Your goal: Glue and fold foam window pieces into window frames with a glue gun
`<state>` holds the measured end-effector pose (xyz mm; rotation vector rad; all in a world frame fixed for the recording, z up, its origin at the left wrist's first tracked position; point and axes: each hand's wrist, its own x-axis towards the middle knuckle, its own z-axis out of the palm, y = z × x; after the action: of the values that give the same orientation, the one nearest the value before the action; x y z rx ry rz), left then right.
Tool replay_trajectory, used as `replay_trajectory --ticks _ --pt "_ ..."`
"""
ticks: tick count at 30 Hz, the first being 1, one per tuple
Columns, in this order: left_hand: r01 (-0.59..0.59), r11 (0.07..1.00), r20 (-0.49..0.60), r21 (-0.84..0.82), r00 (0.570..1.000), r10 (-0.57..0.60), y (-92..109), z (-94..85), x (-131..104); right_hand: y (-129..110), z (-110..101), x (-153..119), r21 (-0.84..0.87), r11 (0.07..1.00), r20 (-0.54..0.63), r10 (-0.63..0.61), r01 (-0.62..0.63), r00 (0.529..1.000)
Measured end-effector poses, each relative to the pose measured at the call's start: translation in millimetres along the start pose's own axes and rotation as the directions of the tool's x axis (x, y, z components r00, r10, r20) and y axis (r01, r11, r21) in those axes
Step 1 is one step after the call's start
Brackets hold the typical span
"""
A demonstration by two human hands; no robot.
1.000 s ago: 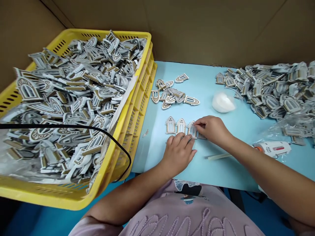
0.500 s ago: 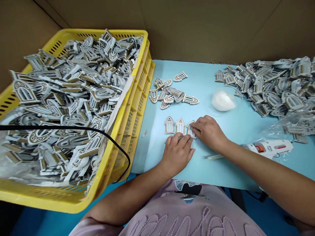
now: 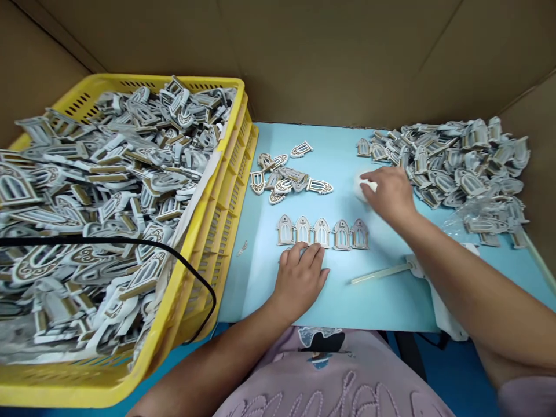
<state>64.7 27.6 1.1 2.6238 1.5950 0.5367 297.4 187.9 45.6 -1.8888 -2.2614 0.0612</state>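
While the left hand (image 3: 299,281) lies by the windows (image 3: 322,233), grip unclear, the right hand (image 3: 392,194) pinches the wad (image 3: 358,188), seemingly light, soft and best held by its top.

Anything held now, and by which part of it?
Right hand: fingers pinch the white wad at its right side. Left hand: palm down, can't tell.

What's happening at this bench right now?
A person's right hand is at the white lump on the blue tabletop. The left hand rests just below a row of five arched window pieces. A glue gun lies under the right forearm; loose pieces fill the yellow crate.
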Motion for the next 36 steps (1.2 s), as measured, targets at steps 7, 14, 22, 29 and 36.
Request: replay_trajectory --ticks 7,14,22,29,36 --pt "0.031 1.0 -0.019 -0.001 0.999 -0.031 -1.6 -0.2 0.3 42.2 -3.0 29.4 -0.009 0.966 0.092 0.258 -0.259 0.962" --pt "0.064 0.991 -0.032 -0.114 0.997 -0.068 -3.7 -9.7 2.5 42.8 -18.9 19.3 0.302 0.856 -0.004 0.442 -0.42 0.897" --pt "0.332 0.483 0.204 -0.81 0.932 -0.3 10.6 -38.5 25.3 0.3 -48.2 -42.3 0.787 0.517 0.18 0.329 -0.337 0.927" --pt "0.403 -0.035 0.395 -0.914 0.87 -0.296 26.1 -54.8 54.3 -55.3 -54.3 -99.2 0.906 0.256 0.341 0.025 -0.336 0.94" --pt "0.338 0.503 0.23 -0.795 0.936 -0.267 24.9 -36.0 31.1 -28.9 -33.0 -84.6 0.864 0.37 0.32 0.122 -0.342 0.94"
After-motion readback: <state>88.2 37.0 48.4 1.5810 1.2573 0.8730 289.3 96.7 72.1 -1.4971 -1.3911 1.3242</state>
